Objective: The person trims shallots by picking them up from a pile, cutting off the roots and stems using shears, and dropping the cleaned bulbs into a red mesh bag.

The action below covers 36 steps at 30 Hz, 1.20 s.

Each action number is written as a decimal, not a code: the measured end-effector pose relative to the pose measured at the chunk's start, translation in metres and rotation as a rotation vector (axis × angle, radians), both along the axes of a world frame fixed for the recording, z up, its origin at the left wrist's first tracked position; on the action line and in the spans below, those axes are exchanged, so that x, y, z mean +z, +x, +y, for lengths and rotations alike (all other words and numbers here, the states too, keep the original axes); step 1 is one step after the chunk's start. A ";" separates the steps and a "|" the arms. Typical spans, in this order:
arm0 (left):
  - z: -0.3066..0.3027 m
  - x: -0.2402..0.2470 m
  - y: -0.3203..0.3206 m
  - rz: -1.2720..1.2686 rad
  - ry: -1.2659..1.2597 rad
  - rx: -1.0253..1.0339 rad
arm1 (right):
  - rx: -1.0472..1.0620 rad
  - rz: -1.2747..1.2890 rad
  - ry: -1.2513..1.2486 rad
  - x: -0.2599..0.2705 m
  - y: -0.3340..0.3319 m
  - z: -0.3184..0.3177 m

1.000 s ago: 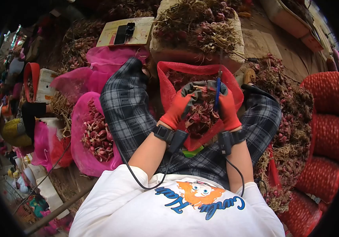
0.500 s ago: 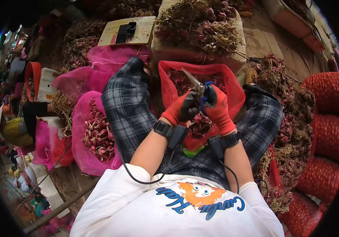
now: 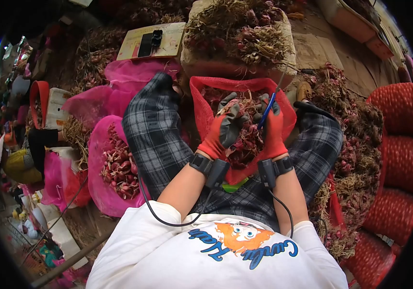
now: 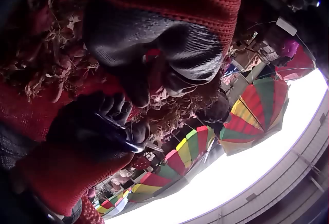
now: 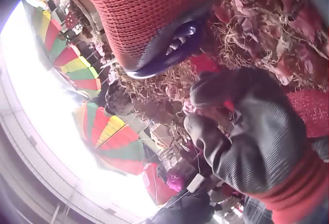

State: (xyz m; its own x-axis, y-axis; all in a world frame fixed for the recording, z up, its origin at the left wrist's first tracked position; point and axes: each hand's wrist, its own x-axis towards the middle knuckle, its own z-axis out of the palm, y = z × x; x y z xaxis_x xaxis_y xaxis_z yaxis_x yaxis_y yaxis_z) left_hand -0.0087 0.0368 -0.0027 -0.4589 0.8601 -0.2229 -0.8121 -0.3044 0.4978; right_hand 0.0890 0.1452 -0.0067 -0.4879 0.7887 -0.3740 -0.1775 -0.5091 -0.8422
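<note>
Both hands wear red gloves with grey-black coated palms and fingers. My left hand (image 3: 223, 130) curls its fingers and thumb round a shallot (image 5: 222, 117) with dry roots and stalks, above the red mesh bag (image 3: 200, 108). My right hand (image 3: 275, 130), just to the right, grips blue-handled scissors (image 3: 267, 111), blades pointing up and away. In the right wrist view the scissors' handle loop (image 5: 169, 59) shows under the glove; the left wrist view shows the scissors (image 4: 121, 136) in that hand too. Loose shallots (image 3: 240, 151) lie inside the bag beneath the hands.
A pink mesh bag (image 3: 101, 185) of trimmed shallots stands at the left. Ahead, a pale block (image 3: 199, 65) bears dried bunches. A phone (image 3: 144, 45) lies on a board (image 3: 170, 45). Untrimmed shallots (image 3: 355, 139) heap at the right beside stacked full red sacks (image 3: 399, 159).
Half a second ago the hands were together with the blades pointing up-left across them. Now they are apart, the scissors point up-right, and the left hand has moved forward with the shallot.
</note>
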 end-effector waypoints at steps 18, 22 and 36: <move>-0.007 -0.032 -0.003 0.200 -0.347 -0.146 | 0.229 -0.002 0.320 0.014 -0.004 -0.024; -0.009 0.008 -0.005 -0.127 -0.178 -0.348 | 0.234 0.158 -0.120 0.004 0.001 -0.018; -0.009 -0.001 -0.024 -0.321 -0.233 0.205 | 0.619 -0.777 0.958 0.045 0.066 -0.035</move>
